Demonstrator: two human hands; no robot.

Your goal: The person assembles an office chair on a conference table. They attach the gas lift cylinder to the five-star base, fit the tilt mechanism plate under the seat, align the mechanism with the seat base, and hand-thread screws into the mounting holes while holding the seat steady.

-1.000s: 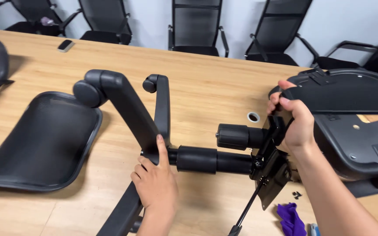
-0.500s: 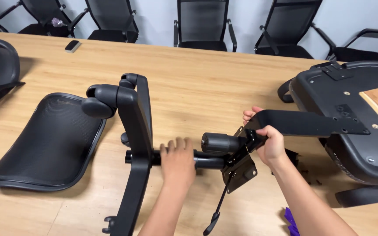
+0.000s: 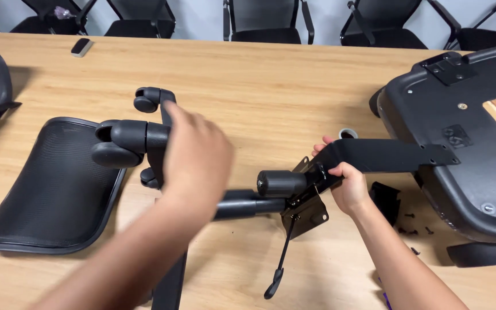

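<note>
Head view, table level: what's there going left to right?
Mesh backrest → left hand on the black chair frame → tilt mechanism → right hand → upturned seat.

Two bare arms come up from the bottom of the picture, and no sleeves cover them at all. The left hand (image 3: 197, 155) looks big and a bit blurry, and you can see no ring, watch or glove on it. The right hand (image 3: 348, 186) is smaller and sharper in the picture, with short nails on its fingers and nothing worn on its wrist either.
</note>
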